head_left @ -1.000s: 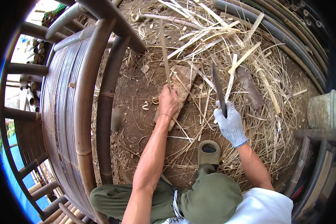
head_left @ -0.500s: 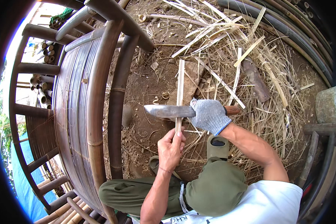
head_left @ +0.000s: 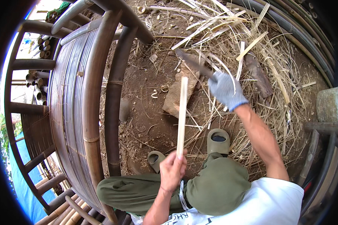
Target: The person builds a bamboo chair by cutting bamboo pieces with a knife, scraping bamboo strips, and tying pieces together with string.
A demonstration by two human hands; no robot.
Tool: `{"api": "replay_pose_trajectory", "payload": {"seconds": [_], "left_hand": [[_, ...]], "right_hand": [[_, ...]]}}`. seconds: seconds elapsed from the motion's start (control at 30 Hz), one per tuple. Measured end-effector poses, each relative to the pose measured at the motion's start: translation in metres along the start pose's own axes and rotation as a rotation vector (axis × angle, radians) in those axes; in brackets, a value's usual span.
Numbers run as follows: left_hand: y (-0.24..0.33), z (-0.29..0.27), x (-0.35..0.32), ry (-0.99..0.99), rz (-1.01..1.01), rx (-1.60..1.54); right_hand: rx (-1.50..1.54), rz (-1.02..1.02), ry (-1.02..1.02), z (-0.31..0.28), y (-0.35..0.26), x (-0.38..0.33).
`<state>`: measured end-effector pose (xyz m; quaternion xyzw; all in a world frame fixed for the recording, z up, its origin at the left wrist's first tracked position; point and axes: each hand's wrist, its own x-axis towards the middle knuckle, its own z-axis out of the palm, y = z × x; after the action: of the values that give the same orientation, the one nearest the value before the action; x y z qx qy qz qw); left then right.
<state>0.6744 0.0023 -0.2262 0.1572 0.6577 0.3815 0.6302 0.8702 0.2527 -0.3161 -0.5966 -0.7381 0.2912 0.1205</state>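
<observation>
My bare left hand is closed round the lower end of a pale split bamboo strip, which points away from me. My right hand, in a grey knit glove, grips a machete; its blade slants up and to the left, slightly blurred, apart from the strip. The machete's handle is hidden in the glove. A thin, pale curled sliver shows beside the glove. Beneath the blade, on the dirt, lies a wooden block, left of the gloved hand.
A bamboo bench with a slatted surface stands close on my left. Shavings and split strips cover the ground at right, around a short log. Long bamboo poles lie beyond; a weathered bucket stands far right.
The machete has left the bamboo strip and swung up and right, its blade now tilted. My left hand has drawn the strip down toward me.
</observation>
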Motion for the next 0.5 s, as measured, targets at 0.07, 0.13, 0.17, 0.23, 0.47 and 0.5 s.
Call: {"api": "replay_pose_trajectory", "payload": {"seconds": [0.07,0.13,0.17,0.23,0.47,0.5], "left_hand": [[0.017,0.002,0.023,0.005,0.025,-0.037],[0.032,0.013,0.033,0.012,0.041,-0.023],[0.033,0.015,0.035,0.024,0.048,-0.016],[0.030,0.017,0.031,0.034,0.078,0.018],[0.022,0.013,0.016,0.039,0.062,0.089],[0.019,0.008,0.004,0.032,0.014,0.120]], "right_hand": [[-0.052,-0.160,-0.123,0.009,-0.031,-0.035],[-0.081,-0.249,-0.208,0.020,-0.057,-0.063],[-0.012,-0.281,-0.225,0.024,-0.062,-0.070],[0.013,-0.297,-0.127,0.036,-0.056,-0.068],[-0.025,-0.131,-0.108,0.034,-0.044,-0.040],[0.046,0.005,-0.133,0.020,-0.030,-0.023]]}}
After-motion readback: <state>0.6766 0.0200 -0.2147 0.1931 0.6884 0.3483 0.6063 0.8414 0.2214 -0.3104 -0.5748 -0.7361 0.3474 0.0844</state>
